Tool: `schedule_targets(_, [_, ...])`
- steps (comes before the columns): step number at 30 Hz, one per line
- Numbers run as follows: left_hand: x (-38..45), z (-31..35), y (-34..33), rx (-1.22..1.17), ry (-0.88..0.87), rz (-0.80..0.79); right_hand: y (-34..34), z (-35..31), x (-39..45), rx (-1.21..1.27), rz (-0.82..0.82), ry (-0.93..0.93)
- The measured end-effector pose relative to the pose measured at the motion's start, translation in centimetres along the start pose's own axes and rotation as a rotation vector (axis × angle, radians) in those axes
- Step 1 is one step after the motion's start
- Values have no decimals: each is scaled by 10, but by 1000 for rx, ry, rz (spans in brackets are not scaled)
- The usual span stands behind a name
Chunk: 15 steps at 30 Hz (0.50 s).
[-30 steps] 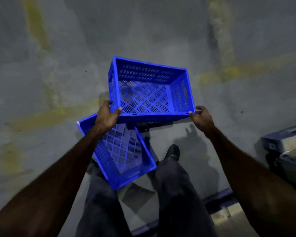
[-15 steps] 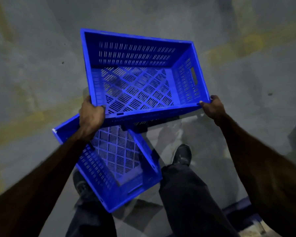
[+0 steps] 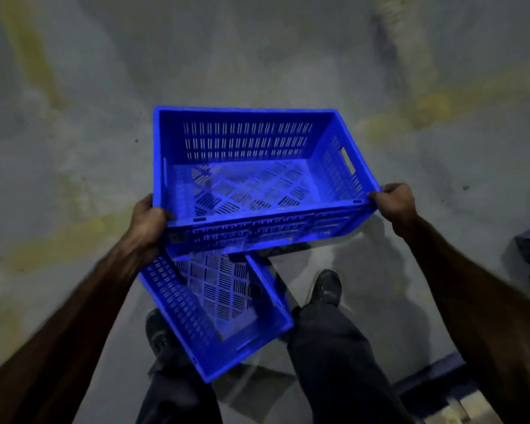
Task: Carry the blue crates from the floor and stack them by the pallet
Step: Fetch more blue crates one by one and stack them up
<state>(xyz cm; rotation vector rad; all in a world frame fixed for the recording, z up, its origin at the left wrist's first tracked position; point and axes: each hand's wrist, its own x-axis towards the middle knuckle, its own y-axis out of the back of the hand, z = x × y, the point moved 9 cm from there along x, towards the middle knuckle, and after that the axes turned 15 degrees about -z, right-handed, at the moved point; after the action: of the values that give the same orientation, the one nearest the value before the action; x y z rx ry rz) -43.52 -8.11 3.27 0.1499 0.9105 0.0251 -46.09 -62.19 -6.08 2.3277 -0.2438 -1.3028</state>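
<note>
Crate (image 3: 251,166), upper one of two blue, hangs off the floor (image 3: 74,133) between both hands: left hand (image 3: 149,220) w/ fingers (image 3: 167,215) hooked over the near-left rim corner, right hand (image 3: 395,203) w/ fingers (image 3: 377,195) curled tight on the near-right corner, so both closed on the rim. Second crate (image 3: 218,304) sits just below the left fingers, skewed, its far end hidden under the held one; can't tell if they touch. Shoes (image 3: 326,287) close behind it. Step in hand looks like lift-and-carry. To do it well, prob. shift fingers toward the side handle slot (image 3: 348,160) fwd of the right fingers, since corner grips let the far edge dip; keep it level, lift clear of the lower crate before turning. Dark-blue edge (image 3: 441,371) behind the right fingers may be the pallet; too dim to say.
</note>
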Motion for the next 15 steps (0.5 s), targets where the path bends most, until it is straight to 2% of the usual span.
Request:
schedule_targets(7, [-128, 7, 62, -75, -26, -10, 23, -36, -157, 240, 60, 88])
schedule_targets(15, [-279, -5, 150, -279, -24, 32, 13, -77, -324, 190, 21, 129])
